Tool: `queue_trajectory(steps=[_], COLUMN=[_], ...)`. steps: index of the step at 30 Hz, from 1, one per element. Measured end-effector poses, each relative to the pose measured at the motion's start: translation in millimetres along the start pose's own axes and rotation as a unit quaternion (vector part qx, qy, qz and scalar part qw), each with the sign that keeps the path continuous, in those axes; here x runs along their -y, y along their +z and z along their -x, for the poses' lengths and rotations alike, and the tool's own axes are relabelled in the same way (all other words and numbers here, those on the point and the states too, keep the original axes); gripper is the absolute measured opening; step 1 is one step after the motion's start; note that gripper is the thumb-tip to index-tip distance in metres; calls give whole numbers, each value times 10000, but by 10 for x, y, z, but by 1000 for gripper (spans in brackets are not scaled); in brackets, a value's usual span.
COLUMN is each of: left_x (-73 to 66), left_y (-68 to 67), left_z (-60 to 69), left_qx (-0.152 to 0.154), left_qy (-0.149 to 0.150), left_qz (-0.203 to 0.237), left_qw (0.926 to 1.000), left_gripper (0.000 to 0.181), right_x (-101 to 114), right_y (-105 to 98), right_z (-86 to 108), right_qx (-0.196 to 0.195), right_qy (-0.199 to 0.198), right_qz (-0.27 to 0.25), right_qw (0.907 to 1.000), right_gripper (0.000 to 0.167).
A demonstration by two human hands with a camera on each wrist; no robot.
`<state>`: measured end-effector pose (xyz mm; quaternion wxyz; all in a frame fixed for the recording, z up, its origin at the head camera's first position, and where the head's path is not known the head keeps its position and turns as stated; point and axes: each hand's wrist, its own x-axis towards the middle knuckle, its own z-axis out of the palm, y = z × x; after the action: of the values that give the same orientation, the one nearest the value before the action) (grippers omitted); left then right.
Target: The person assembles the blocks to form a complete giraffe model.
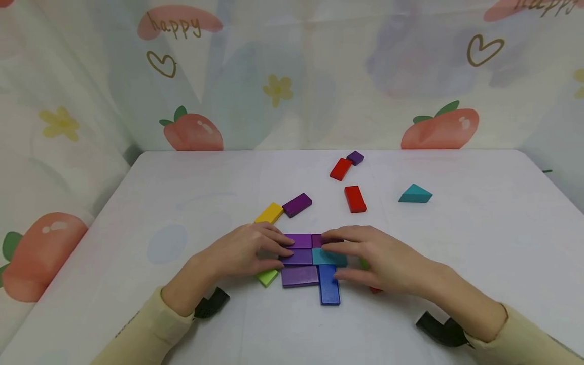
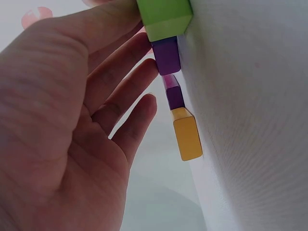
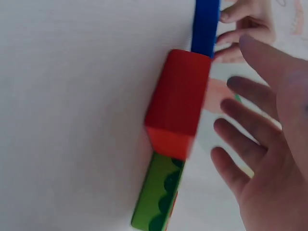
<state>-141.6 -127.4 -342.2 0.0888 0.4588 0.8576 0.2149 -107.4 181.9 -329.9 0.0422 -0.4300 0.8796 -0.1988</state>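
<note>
Flat blocks lie together mid-table: an upper purple block [image 1: 298, 241], a middle purple block [image 1: 295, 257], a lower purple block [image 1: 299, 277], a teal block [image 1: 335, 258], a magenta block [image 1: 317, 241] and a blue block [image 1: 329, 291]. At the group's left end, my left hand [image 1: 248, 248] rests its loosely extended fingertips on or against the upper and middle purple blocks. My right hand [image 1: 380, 256] spreads its fingers over the right side, partly hiding the teal and magenta blocks; contact is hard to tell. Neither hand grips a block.
Beside the left hand lie a yellow block [image 1: 270, 213] and a lime green block [image 1: 267, 277]. A red block [image 3: 178, 91] and a scalloped green block [image 3: 156, 197] lie near the right hand. Farther back are a purple block [image 1: 297, 205], red blocks [image 1: 355, 198] and a teal triangle [image 1: 415, 194].
</note>
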Motion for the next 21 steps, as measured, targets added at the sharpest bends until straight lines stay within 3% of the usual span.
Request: queue_trajectory(steps=[9, 21], left_x=[7, 3], left_y=[4, 8], left_z=[-3, 2], left_qx=[51, 20], left_qy=[-81, -56], left_qz=[-12, -71], left_qw=[10000, 10000], left_gripper=[28, 29], right_x=[37, 7], right_y=[74, 72], right_z=[-124, -91], right_qx=[143, 353], right_qy=[126, 281], right_qz=[260, 427], right_qw=[9995, 9981], right_gripper=[59, 65])
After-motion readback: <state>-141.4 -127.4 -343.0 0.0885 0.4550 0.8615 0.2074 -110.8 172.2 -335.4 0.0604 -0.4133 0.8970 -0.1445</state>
